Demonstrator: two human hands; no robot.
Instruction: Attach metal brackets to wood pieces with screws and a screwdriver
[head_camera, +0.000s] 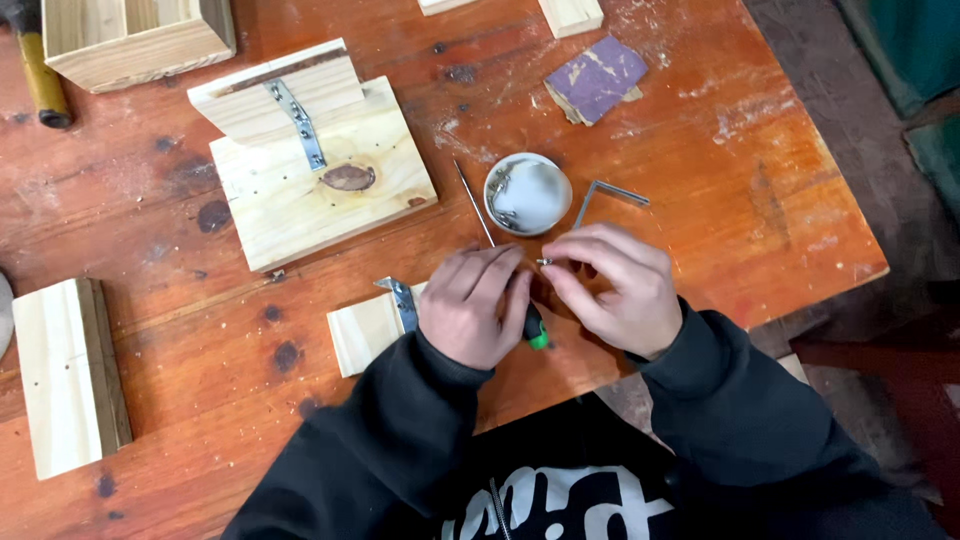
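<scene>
Both forearms in dark sleeves, angled inward toward the white bowl (528, 193). Left hand (472, 306) just below the bowl, fingers (490, 272) curled, closed around a screwdriver (535, 330). Right hand (612, 287) beside it, fingertips pinched on a small screw (545, 262).

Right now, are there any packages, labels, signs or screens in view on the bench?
No packages, labels, signs or screens.
Nearest to one: a small round white tub holding screws, just beyond the hands.
White print on the black sweatshirt, bottom edge.
</scene>
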